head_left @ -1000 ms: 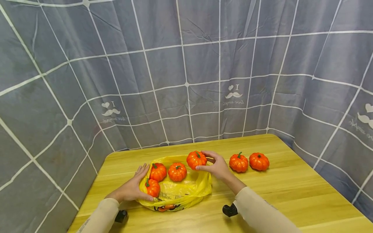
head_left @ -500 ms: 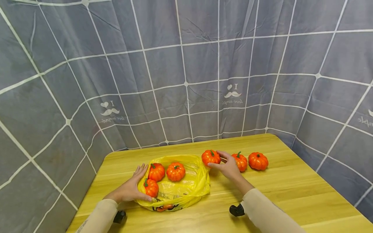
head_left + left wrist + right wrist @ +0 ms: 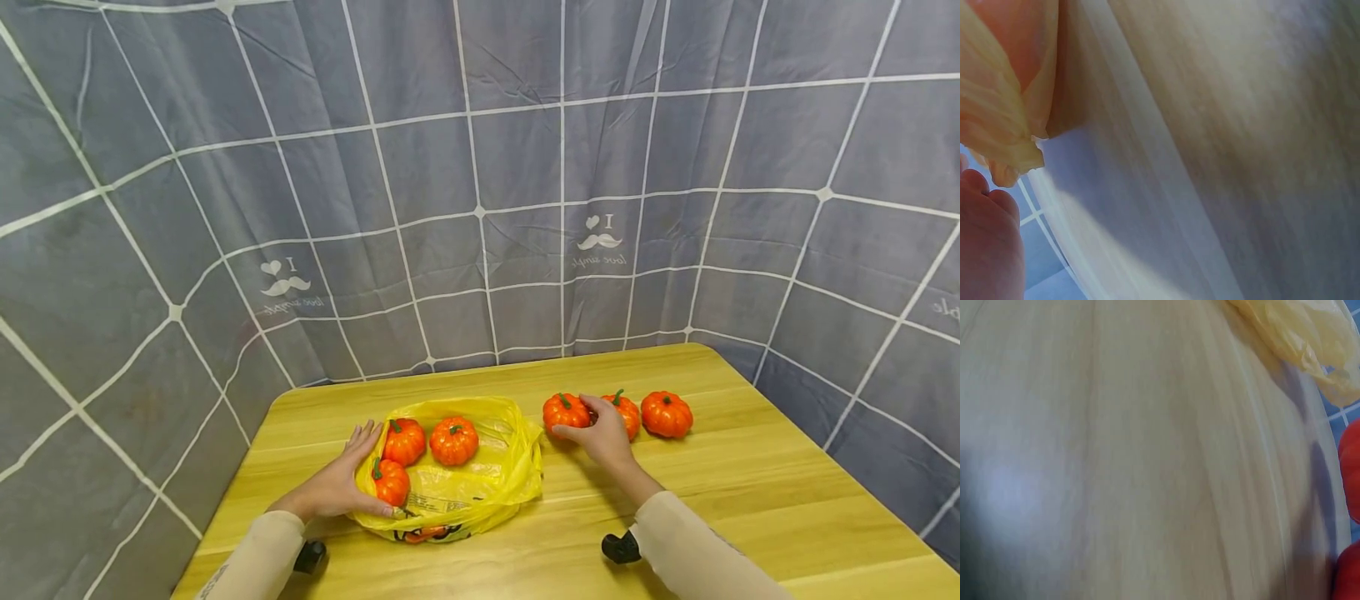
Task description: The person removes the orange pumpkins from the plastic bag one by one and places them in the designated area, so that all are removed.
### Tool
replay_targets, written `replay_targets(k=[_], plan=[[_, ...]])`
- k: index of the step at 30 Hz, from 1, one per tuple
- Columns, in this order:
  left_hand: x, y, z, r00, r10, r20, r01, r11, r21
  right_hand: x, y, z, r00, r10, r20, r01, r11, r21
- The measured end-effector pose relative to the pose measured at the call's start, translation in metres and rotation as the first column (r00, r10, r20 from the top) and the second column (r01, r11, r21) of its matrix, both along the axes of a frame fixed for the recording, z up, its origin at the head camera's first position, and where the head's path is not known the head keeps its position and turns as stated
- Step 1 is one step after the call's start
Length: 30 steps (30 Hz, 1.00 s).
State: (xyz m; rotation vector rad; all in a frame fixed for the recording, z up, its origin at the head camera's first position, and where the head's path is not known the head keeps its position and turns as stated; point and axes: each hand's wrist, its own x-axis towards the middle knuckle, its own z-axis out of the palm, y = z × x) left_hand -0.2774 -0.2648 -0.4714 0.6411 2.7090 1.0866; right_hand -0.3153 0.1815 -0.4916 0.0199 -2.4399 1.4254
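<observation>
At the left of the head view my left hand point(image 3: 339, 483) spreads its fingers and thumb along the left side of a yellow plastic bag point(image 3: 487, 492). The thumb lies at its front rim. Inside the open bag sit small orange pumpkins: one at the middle point(image 3: 453, 441), one at the back left point(image 3: 404, 442) and one at the front left point(image 3: 392, 482). To the right of the bag, my right hand point(image 3: 606, 437) grips another pumpkin point(image 3: 565, 415) low over the table. Its fingers partly cover a second pumpkin point(image 3: 625, 415) behind them.
Farther right on the wooden table point(image 3: 720, 483) stands one more pumpkin point(image 3: 667, 414). A grey curtain point(image 3: 517, 167) with white grid lines hangs around the table's back and sides. Black wrist-worn pieces show under both sleeves point(image 3: 697, 550).
My right hand has carried its pumpkin rightward out of the bag and down beside the two pumpkins on the table. My left hand has stayed at the bag.
</observation>
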Motion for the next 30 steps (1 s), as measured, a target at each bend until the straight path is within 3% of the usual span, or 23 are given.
replay_targets(k=[15, 30], plan=[[-0.001, 0.000, -0.001, 1.000, -0.002, 0.007, 0.002, 1.000, 0.004, 0.001, 0.009, -0.003, 0.998, 0.021, -0.052, -0.007, 0.968, 0.252], [-0.001, 0.000, -0.003, 1.000, 0.011, -0.005, -0.011, 1.000, -0.024, 0.008, 0.001, 0.013, 1.000, 0.004, -0.015, 0.000, 0.965, 0.261]])
